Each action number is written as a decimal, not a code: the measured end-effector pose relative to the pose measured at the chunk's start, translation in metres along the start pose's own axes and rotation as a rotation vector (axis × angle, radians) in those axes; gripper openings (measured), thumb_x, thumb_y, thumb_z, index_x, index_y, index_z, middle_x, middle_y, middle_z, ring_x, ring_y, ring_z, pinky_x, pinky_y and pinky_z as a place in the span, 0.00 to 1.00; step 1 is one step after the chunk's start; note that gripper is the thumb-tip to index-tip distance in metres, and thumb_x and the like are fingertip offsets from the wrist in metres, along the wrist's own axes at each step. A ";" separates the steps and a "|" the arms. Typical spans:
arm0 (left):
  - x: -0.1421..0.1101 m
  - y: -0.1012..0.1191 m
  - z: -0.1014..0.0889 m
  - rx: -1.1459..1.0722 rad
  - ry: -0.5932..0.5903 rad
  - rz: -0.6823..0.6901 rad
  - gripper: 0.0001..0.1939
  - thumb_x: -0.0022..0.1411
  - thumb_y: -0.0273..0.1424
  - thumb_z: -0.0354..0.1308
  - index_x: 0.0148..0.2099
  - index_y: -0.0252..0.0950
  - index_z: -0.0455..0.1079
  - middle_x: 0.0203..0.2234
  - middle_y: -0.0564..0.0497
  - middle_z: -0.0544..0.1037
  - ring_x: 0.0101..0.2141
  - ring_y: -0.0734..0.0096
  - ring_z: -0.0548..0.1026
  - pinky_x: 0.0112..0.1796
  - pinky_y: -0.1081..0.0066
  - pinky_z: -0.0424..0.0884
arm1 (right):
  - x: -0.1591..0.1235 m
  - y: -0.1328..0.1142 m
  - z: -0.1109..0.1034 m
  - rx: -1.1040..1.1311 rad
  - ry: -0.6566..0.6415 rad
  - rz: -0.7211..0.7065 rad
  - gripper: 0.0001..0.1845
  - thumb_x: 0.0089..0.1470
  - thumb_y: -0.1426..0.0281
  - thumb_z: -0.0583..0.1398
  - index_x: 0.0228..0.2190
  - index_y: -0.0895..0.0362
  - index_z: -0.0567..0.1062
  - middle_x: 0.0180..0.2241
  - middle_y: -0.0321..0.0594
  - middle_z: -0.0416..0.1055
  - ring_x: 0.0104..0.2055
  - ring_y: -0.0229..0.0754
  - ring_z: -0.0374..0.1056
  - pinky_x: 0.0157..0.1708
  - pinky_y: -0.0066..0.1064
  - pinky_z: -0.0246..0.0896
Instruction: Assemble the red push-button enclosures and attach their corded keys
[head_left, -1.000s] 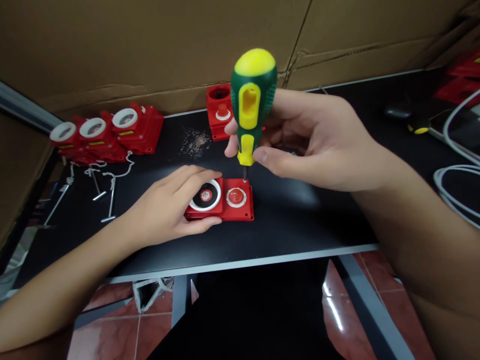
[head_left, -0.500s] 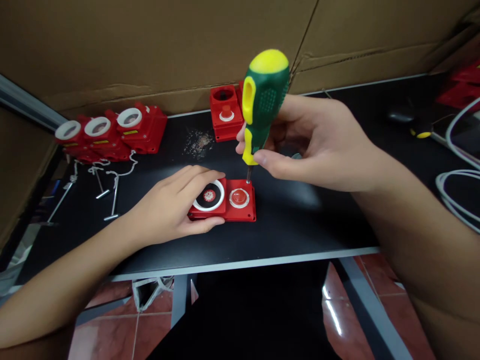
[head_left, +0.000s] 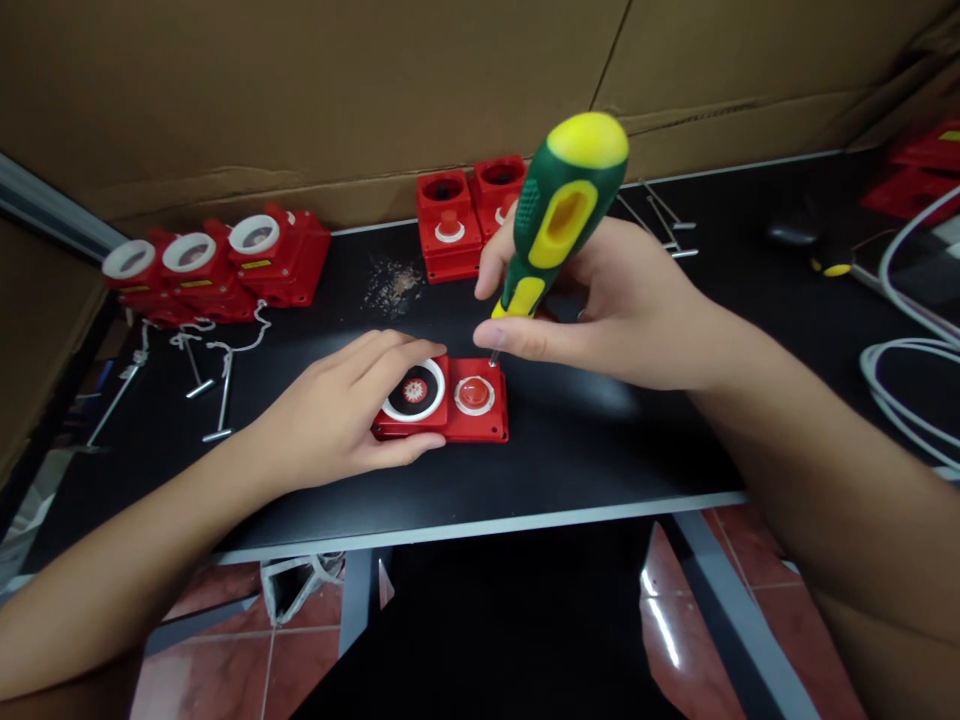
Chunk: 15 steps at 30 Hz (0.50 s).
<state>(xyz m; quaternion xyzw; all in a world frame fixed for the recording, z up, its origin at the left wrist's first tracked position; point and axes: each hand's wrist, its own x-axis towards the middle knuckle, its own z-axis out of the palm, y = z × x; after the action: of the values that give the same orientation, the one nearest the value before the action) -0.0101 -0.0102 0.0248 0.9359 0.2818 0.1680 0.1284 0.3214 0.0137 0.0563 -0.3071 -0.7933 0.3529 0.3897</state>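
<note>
A red alarm-like box with a white ring and a round red button lies on the black table in front of me. My left hand grips its left end, thumb along the near side and fingers over the far side. My right hand is closed round a screwdriver with a green and yellow handle. The tool leans to the right, its tip at a small screw in the box's far right corner. Part of the shaft is hidden by my thumb.
Red boxes with white rings stand at the back left, with cords and metal T-bars hanging off them. Two red housings are at the back middle, beside scattered debris. A pale cable lies coiled on the right.
The screwdriver's handle has turned about its axis and tipped further right, its tip still at the same corner. My right fingers have shifted on it. My left hand keeps its hold.
</note>
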 end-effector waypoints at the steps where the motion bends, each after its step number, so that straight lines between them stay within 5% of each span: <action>1: 0.000 0.000 0.000 -0.001 0.000 0.002 0.35 0.86 0.59 0.67 0.79 0.41 0.74 0.66 0.34 0.87 0.61 0.37 0.91 0.64 0.45 0.90 | 0.000 -0.001 -0.001 0.010 0.005 -0.006 0.27 0.65 0.43 0.83 0.45 0.49 0.83 0.47 0.39 0.84 0.38 0.42 0.75 0.35 0.35 0.78; 4: -0.001 0.000 -0.001 0.003 -0.009 -0.007 0.36 0.86 0.60 0.67 0.79 0.41 0.74 0.67 0.34 0.87 0.63 0.37 0.90 0.65 0.45 0.90 | -0.001 -0.006 -0.004 0.079 0.025 -0.003 0.29 0.63 0.45 0.84 0.50 0.49 0.85 0.55 0.42 0.87 0.46 0.45 0.82 0.38 0.33 0.82; 8: -0.002 0.001 -0.002 0.020 -0.027 -0.018 0.37 0.86 0.61 0.66 0.79 0.38 0.73 0.67 0.33 0.86 0.64 0.36 0.90 0.67 0.45 0.88 | -0.003 -0.012 -0.006 0.178 0.026 0.003 0.22 0.70 0.59 0.81 0.58 0.48 0.84 0.55 0.41 0.89 0.52 0.44 0.86 0.41 0.30 0.84; 15: -0.001 0.001 -0.001 0.014 -0.027 -0.028 0.37 0.86 0.59 0.67 0.79 0.37 0.74 0.67 0.33 0.86 0.63 0.38 0.89 0.68 0.48 0.86 | -0.006 -0.011 -0.005 0.192 0.042 0.005 0.13 0.73 0.68 0.71 0.57 0.52 0.85 0.48 0.37 0.88 0.42 0.39 0.85 0.49 0.33 0.90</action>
<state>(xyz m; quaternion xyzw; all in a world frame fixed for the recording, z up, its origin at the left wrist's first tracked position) -0.0111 -0.0112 0.0261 0.9349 0.2942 0.1517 0.1279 0.3266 0.0045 0.0646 -0.2777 -0.7466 0.4220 0.4328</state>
